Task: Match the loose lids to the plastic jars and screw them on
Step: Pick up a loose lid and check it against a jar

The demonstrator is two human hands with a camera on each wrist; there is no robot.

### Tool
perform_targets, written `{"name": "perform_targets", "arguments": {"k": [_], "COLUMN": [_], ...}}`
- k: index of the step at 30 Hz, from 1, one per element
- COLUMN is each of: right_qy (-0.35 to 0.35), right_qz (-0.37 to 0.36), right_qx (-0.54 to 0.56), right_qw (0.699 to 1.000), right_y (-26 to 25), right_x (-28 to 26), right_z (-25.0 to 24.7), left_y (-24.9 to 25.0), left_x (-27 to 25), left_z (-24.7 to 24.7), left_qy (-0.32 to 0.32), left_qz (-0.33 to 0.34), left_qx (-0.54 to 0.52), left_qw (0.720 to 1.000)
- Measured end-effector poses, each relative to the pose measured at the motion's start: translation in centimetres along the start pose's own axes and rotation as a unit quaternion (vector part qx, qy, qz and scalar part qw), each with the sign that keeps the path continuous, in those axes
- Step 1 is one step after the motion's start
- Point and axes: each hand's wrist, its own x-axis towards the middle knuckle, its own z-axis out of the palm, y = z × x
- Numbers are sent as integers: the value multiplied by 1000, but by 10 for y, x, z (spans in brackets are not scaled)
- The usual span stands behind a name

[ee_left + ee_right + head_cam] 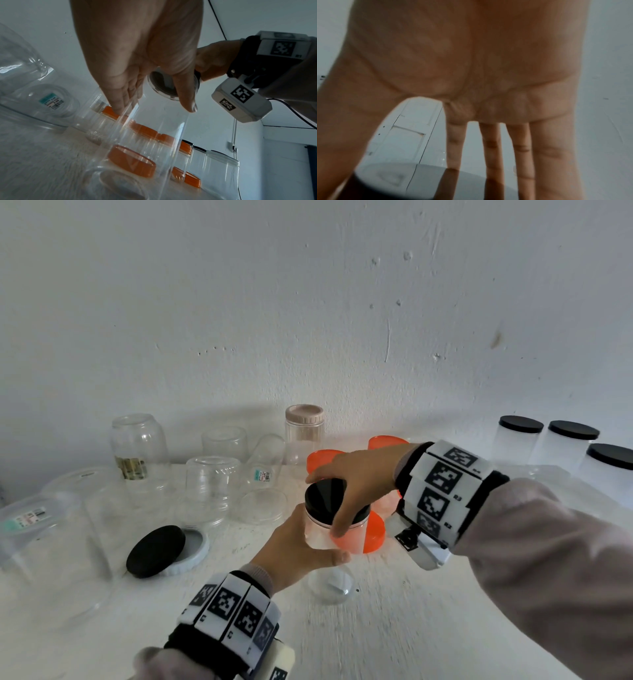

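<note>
- Head view: the left hand [294, 546] wraps the clear plastic jar [325, 534] held above the white table [428, 611]; the right hand [356, 474] clasps the round black lid [325, 496] on its mouth. Orange-lidded jars [375, 534] stand just behind — partly hidden. A loose black lid [156, 551] leans on a white lid [195, 547].
- Left wrist view: fingers [120, 100] curl round the empty jar's wall.
- Right wrist view: blurred; spread fingers [491, 146] reach the lid's edge.
</note>
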Motion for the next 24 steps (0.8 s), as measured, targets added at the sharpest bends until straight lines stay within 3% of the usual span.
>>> {"name": "perform_targets", "arguments": {"k": [14, 24], "right_qy": [56, 106], "right_qz": [-35, -16], "right_qx": [-9, 18], "right_qw": [998, 994], "right_y": [6, 3], "right_x": [6, 2], "right_z": [1, 12], "left_y": [1, 3], "left_x": [-1, -1], "left_z": [2, 1], "left_qy": [11, 9], "left_qz": [-1, -7], "left_qx": [2, 4], "left_qw": [1000, 1000]}}
